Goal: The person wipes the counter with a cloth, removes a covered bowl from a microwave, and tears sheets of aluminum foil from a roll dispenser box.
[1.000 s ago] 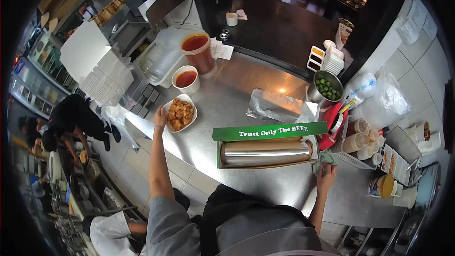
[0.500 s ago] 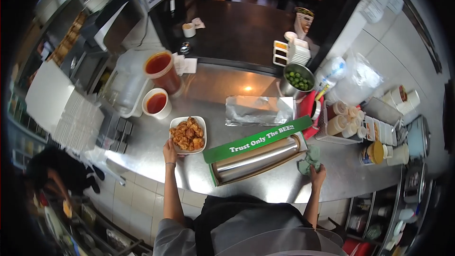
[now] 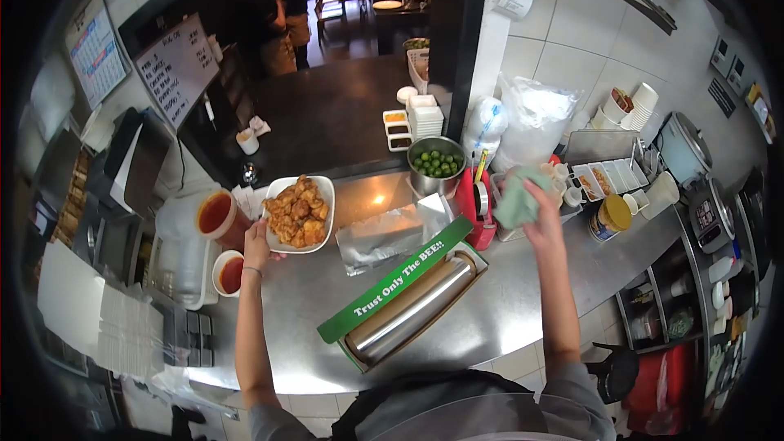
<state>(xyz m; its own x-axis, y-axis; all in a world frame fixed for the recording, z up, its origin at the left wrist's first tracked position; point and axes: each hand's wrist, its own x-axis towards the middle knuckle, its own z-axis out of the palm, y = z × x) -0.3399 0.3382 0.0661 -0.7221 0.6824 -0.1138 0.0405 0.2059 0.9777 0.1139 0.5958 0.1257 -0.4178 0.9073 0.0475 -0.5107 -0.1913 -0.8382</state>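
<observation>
White square bowl (image 3: 327,192) of brown fried pieces (image 3: 296,212) near far-left edge of steel surface (image 3: 282,335); whether raised, cannot tell. Left hand (image 3: 257,243) gripping bowl's left side. Right hand (image 3: 539,202) closed on pale green crumpled cloth (image 3: 516,198), toward right end of surface. Between hands: silver foil sheet (image 3: 377,241); nearer front edge, slanted green-lidded cardboard box (image 3: 400,278) with silver foil roll (image 3: 416,308) inside. Toward far edge: round steel pot (image 3: 423,183) of green fruit (image 3: 438,163). Left of bowl: clear tub (image 3: 235,229) of red liquid.
</observation>
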